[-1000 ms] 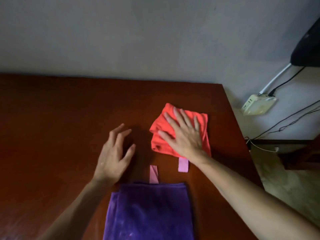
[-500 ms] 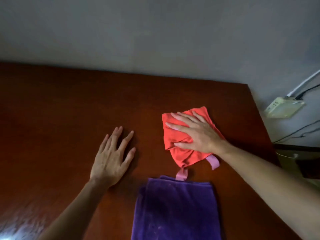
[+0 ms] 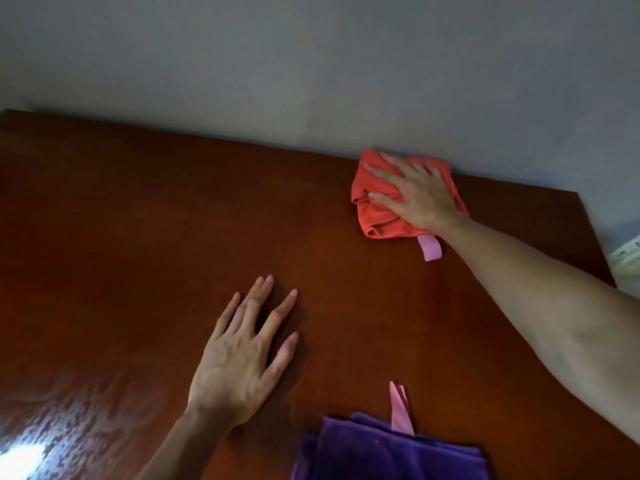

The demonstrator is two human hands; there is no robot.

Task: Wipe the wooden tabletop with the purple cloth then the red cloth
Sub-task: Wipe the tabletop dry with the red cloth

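Note:
My right hand (image 3: 417,192) presses flat on the crumpled red cloth (image 3: 375,220) at the far edge of the wooden tabletop (image 3: 138,237), close to the wall. A pink loop tag (image 3: 430,247) sticks out from under the cloth toward me. My left hand (image 3: 242,355) rests palm down on the bare wood near the middle, fingers spread. The folded purple cloth (image 3: 381,455) lies at the near edge, to the right of my left wrist, with its own pink tag (image 3: 400,408) pointing away from me.
A grey wall (image 3: 311,64) runs along the table's far edge. The table's right edge (image 3: 595,244) drops off to the floor, where a pale object (image 3: 628,254) is partly visible. A bright light reflection (image 3: 24,459) shines on the wood at the near left.
My right hand has slid the red cloth away from me, from near the purple cloth to the far edge by the wall. My left hand has settled flat on the wood.

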